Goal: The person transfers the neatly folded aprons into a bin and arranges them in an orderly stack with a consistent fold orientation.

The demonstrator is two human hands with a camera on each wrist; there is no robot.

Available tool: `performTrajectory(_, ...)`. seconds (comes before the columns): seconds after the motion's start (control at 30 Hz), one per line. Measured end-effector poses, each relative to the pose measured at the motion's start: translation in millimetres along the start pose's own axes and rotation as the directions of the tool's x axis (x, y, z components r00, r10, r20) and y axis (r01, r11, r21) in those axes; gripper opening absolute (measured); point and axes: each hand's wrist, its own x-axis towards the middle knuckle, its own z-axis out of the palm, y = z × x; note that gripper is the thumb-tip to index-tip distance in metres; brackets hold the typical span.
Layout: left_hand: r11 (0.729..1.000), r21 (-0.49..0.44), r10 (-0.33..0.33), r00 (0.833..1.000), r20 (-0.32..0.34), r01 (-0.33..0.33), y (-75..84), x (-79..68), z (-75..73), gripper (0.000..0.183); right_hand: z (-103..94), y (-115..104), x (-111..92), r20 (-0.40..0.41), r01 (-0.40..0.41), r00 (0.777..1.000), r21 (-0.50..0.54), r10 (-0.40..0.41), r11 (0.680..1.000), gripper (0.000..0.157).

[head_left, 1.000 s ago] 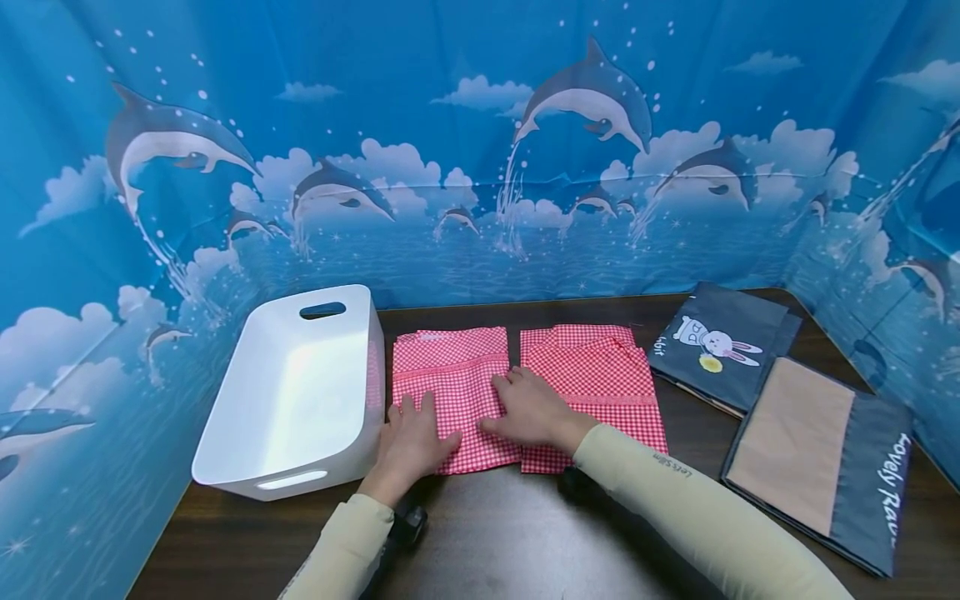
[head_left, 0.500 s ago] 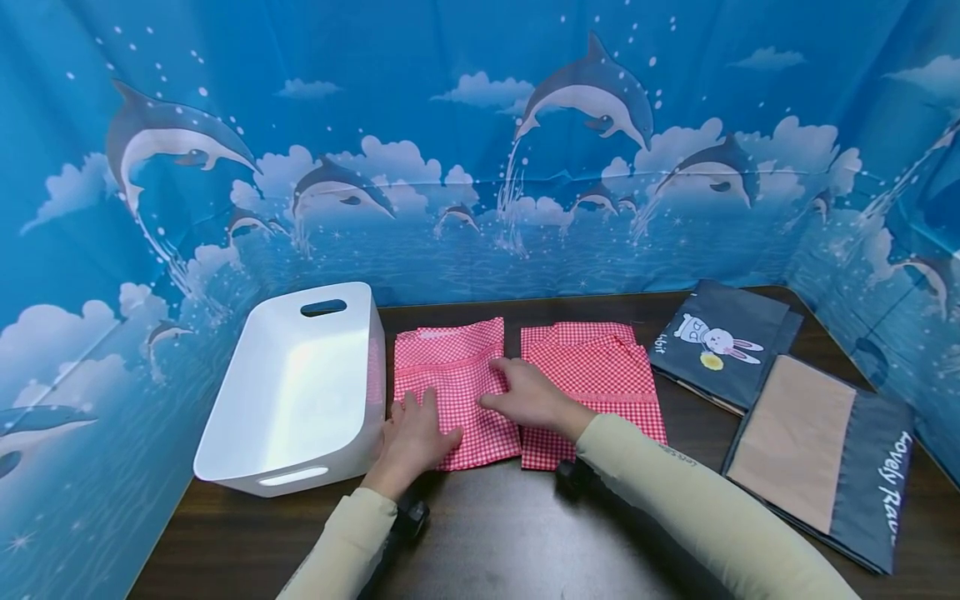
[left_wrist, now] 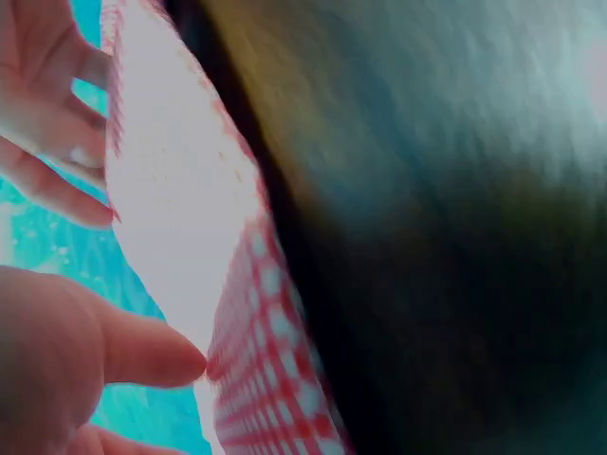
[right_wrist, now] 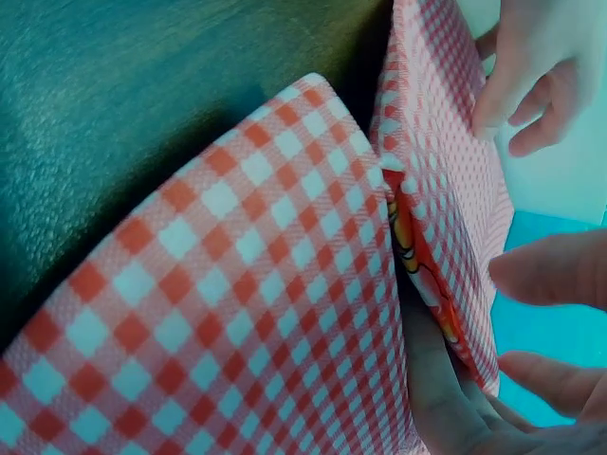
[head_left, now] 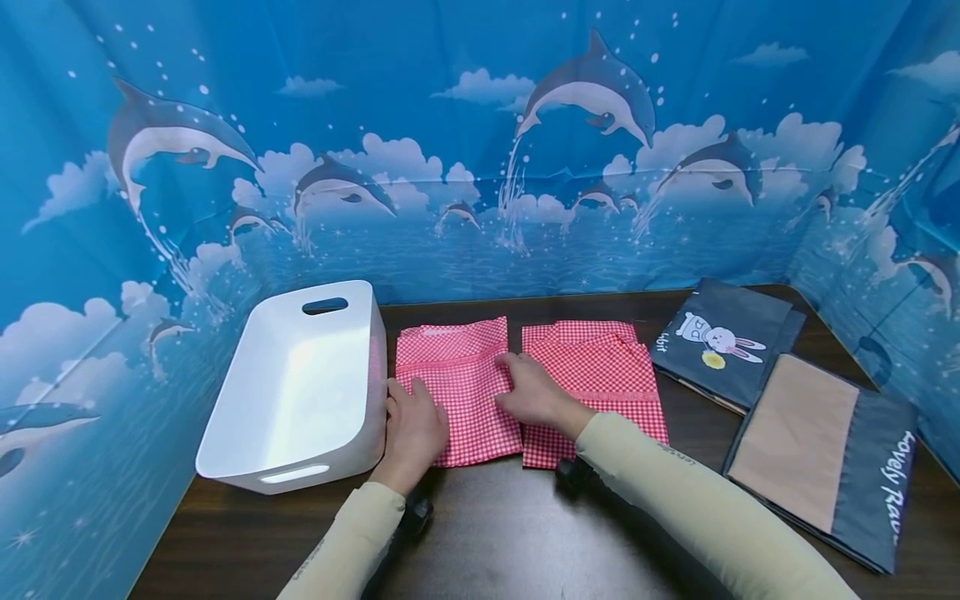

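Blue curtain (head_left: 420,108) printed with leaping dolphins closes off the space behind a dark wooden desk (head_left: 502,533), where two red-and-white checked cloths lie next to each other in the middle, within easy reach of both arms. The left checked cloth (head_left: 472,408) has one of the hands at each side, probably so that its two edges can be controlled evenly. At its right edge the right hand (head_left: 540,396) seems to pinch: the right wrist view shows fingers slipped under the raised edge, with the thumb (right_wrist: 550,270) above, and a red-and-yellow print (right_wrist: 432,275) in the gap. The left hand (head_left: 414,429) sits at the opposite edge, its thumb touching the fabric; its other fingertips are hidden, so whether it pinches or merely presses cannot be told. Just beside that hand stands a white bin (head_left: 300,392), tall enough to crowd the fingers. Beside the held piece, the right checked cloth (head_left: 600,375) lies partly under the right wrist. Two dark folded pieces, one with a rabbit print (head_left: 738,325), one with a tan panel (head_left: 802,442), lie farther right, presumably set aside to leave working room.
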Motion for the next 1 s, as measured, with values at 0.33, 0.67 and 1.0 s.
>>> performTrajectory(0.33, 0.998, 0.047, -0.029, 1.000, -0.004, 0.029, 6.9, 18.0, -8.7, 0.078, 2.8, 0.2, 2.4, -0.042, -0.035, 0.999, -0.060, 0.033, 0.998, 0.071)
performTrajectory(0.67, 0.993, 0.086, -0.088, 0.996, 0.021, 0.086, 8.5, 24.8, -9.8, 0.088, 4.1, 0.0, 2.0, -0.030, -0.059, 0.998, -0.039, 0.057, 0.998, 0.076)
performTrajectory(1.0, 0.991, -0.072, -0.108, 0.994, 0.010, 0.108, 7.1, 24.4, -13.5, 0.078, 2.8, 0.0, 1.7, -0.029, -0.067, 0.997, -0.032, 0.066, 0.997, 0.076)
